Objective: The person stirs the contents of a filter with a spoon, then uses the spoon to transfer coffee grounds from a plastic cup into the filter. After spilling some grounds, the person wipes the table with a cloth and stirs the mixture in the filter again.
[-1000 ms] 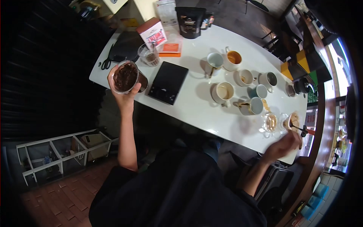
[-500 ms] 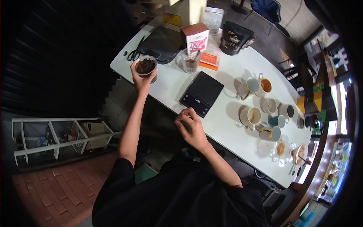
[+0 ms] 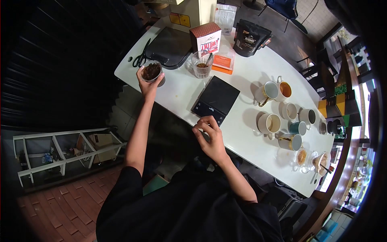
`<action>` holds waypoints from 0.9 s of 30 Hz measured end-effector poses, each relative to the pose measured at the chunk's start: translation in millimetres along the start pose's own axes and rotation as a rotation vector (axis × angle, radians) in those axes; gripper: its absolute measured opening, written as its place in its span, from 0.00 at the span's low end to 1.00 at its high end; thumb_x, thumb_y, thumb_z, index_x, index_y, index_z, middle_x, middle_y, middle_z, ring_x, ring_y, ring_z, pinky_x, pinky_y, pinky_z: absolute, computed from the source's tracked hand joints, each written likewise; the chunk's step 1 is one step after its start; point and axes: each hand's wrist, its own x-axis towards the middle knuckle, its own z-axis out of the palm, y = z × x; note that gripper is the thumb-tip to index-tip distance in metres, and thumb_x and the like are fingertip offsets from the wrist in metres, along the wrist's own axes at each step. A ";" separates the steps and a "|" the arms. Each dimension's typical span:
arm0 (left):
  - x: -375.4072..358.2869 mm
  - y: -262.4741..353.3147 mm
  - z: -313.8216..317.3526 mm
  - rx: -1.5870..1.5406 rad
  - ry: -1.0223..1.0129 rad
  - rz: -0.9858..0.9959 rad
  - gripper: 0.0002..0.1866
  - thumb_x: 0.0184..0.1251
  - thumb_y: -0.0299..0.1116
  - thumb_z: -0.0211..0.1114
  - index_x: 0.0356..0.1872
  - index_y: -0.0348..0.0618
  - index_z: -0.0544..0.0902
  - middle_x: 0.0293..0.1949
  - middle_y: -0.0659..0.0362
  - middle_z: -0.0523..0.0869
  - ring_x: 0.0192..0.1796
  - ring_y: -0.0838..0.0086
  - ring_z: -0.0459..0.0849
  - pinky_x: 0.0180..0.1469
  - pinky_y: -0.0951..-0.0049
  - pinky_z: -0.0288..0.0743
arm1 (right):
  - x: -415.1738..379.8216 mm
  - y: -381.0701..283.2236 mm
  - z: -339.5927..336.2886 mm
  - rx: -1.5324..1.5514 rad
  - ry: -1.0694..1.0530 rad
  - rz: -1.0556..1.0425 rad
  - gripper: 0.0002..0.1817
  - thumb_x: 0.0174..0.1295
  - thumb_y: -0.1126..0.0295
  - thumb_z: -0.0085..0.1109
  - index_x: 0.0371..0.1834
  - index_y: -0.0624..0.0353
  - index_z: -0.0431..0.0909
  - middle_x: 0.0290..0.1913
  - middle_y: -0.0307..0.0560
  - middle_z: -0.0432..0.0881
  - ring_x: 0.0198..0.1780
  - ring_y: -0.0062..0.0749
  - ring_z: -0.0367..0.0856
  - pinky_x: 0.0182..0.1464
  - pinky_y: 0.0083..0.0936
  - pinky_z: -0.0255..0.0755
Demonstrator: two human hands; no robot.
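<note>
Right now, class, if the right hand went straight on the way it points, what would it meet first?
Most likely the scale: the right hand points toward it, and its curled fingers overlap its near edge in view. Height is unclear, so it might pass above.

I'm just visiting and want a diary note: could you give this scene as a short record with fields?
Surface: glossy white tabletop
Left hand: gripping a clear round cup of dark brown contents
Right hand: loosely curled, near the flat black rectangular scale
Far side: brown-and-white cardboard box, black pouch
Cups: several ceramic mugs, towards the right
</note>
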 end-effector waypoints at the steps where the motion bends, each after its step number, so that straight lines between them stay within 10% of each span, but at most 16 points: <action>1: 0.8 -4.7 0.6 -0.002 -0.002 -0.002 0.48 0.44 0.35 0.88 0.67 0.41 0.67 0.62 0.50 0.75 0.64 0.64 0.76 0.68 0.64 0.71 | 0.4 -1.0 -0.6 0.001 0.006 0.001 0.04 0.63 0.76 0.66 0.38 0.62 0.82 0.45 0.47 0.73 0.45 0.40 0.80 0.49 0.34 0.76; 27: -30.7 -22.0 -23.6 0.268 0.044 0.060 0.52 0.59 0.38 0.80 0.77 0.42 0.51 0.72 0.43 0.65 0.71 0.53 0.70 0.72 0.49 0.62 | -51.4 -21.8 -105.1 -0.156 0.211 -0.028 0.04 0.63 0.76 0.64 0.39 0.59 0.79 0.46 0.48 0.72 0.47 0.42 0.78 0.51 0.36 0.74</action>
